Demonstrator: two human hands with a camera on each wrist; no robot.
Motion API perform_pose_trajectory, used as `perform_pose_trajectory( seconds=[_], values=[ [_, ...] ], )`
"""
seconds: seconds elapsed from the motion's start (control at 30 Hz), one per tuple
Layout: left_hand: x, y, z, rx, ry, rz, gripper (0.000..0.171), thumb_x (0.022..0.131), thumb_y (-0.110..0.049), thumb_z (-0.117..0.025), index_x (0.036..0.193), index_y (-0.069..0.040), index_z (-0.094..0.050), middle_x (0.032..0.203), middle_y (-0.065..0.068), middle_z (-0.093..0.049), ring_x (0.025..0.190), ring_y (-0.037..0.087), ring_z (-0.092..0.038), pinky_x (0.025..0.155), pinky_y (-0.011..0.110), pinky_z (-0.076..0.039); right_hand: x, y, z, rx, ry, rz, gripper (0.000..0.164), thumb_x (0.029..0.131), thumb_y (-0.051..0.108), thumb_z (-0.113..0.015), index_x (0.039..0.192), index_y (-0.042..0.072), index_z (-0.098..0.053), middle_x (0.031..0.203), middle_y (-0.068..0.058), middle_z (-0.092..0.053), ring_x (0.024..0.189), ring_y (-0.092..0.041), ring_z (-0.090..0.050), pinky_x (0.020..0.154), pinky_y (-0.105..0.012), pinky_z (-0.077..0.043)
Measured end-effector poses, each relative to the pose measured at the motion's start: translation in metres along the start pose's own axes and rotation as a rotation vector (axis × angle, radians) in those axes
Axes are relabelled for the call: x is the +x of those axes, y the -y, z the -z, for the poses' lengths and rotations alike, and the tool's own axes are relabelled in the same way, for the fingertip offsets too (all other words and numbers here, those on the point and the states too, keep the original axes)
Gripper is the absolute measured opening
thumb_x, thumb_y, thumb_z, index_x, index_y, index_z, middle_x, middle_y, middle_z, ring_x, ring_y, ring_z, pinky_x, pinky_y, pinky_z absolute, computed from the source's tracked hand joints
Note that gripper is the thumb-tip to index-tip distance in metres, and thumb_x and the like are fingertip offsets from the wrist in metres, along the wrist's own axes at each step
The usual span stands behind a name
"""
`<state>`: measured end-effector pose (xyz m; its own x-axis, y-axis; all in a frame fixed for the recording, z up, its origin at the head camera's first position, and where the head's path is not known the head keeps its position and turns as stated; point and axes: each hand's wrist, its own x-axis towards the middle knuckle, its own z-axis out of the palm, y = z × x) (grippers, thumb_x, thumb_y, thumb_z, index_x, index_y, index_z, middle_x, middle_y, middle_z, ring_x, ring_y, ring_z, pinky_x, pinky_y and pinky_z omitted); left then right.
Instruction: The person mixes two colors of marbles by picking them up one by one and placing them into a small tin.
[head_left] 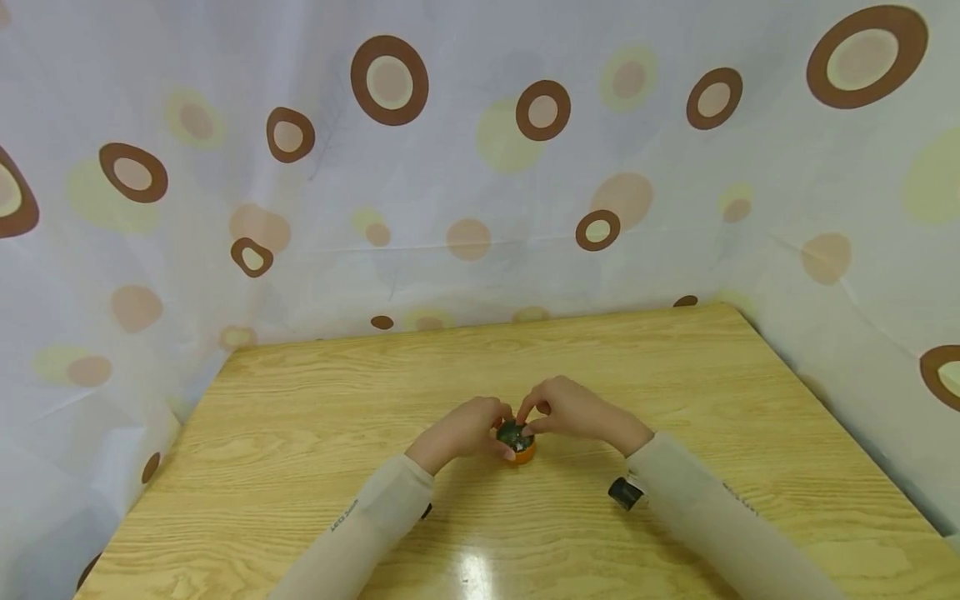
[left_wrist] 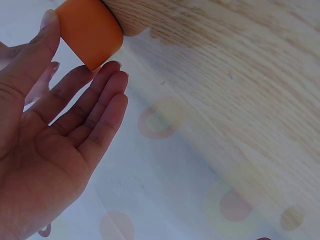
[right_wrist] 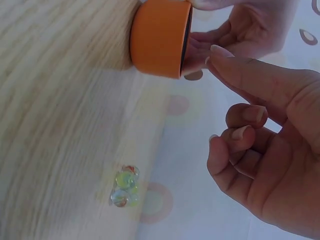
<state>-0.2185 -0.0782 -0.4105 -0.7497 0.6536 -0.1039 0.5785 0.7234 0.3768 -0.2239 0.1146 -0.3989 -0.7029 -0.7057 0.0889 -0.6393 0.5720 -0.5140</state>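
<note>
A small orange cup [head_left: 522, 455] with a dark inside stands upright on the wooden table [head_left: 360, 375]. From its left, my left hand [head_left: 474, 425] grips it between thumb and fingers, as the thumb [left_wrist: 46, 40] against its wall shows in the left wrist view. My right hand [head_left: 576, 410] hovers over the mouth of the cup with thumb and forefinger tips drawn close together; nothing shows between them. Its other fingers [right_wrist: 240, 135] curl toward the palm. Several clear glass marbles [right_wrist: 125, 184] with coloured swirls lie clustered on the table in the right wrist view.
A white curtain [head_left: 450, 167] with brown and yellow rings surrounds the back and sides of the table. A black wrist camera [head_left: 625, 493] sticks out below the right sleeve. Light glares off the table [head_left: 474, 575] near the front.
</note>
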Motion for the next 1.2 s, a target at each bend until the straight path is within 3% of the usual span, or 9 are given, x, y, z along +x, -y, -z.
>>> perform_pose_trajectory(
  seconds=[0.27,0.57,0.73,0.97,1.2],
  values=[
    [0.001,-0.001,0.000,0.024,0.007,0.017,0.042,0.070,-0.034,-0.073,0.100,-0.008,-0.061,0.088,0.002,-0.057,0.074,0.011,-0.050,0.066,0.024,-0.042,0.000,-0.016,0.017,0.062,-0.040,-0.061,0.012,0.082,0.019,-0.063,0.091,0.014,-0.069,0.051,0.004,-0.039,0.046,-0.007,-0.026,0.047,-0.021,-0.026],
    [0.001,-0.001,0.000,0.031,0.001,0.019,0.043,0.070,-0.033,-0.074,0.101,-0.007,-0.061,0.086,0.003,-0.057,0.073,0.011,-0.048,0.066,0.024,-0.041,-0.002,-0.047,0.032,0.092,-0.088,-0.179,0.012,0.084,0.017,-0.061,0.092,0.014,-0.069,0.051,0.000,-0.045,0.046,-0.010,-0.030,0.047,-0.024,-0.030],
    [0.001,-0.002,0.000,0.037,-0.001,0.022,0.044,0.069,-0.034,-0.073,0.102,-0.008,-0.061,0.086,0.002,-0.057,0.074,0.012,-0.048,0.067,0.025,-0.042,-0.003,-0.066,0.032,0.074,-0.100,-0.231,0.016,0.085,0.016,-0.060,0.095,0.009,-0.069,0.062,-0.008,-0.053,0.051,-0.012,-0.033,0.050,-0.027,-0.031],
    [0.001,-0.001,-0.001,0.040,0.005,0.024,0.044,0.070,-0.034,-0.073,0.104,-0.008,-0.060,0.088,0.003,-0.057,0.075,0.012,-0.049,0.068,0.025,-0.042,-0.002,-0.081,0.029,-0.013,-0.080,-0.298,0.017,0.084,0.014,-0.060,0.099,0.010,-0.068,0.086,-0.003,-0.060,0.065,-0.015,-0.045,0.059,-0.030,-0.039],
    [0.002,-0.001,-0.001,0.034,0.008,0.027,0.042,0.070,-0.034,-0.073,0.102,-0.009,-0.060,0.088,0.002,-0.057,0.075,0.012,-0.048,0.068,0.025,-0.042,0.005,-0.087,0.027,-0.074,-0.038,-0.273,0.022,0.084,0.013,-0.060,0.104,0.010,-0.066,0.100,-0.008,-0.062,0.066,-0.013,-0.051,0.062,-0.031,-0.043]
  ],
)
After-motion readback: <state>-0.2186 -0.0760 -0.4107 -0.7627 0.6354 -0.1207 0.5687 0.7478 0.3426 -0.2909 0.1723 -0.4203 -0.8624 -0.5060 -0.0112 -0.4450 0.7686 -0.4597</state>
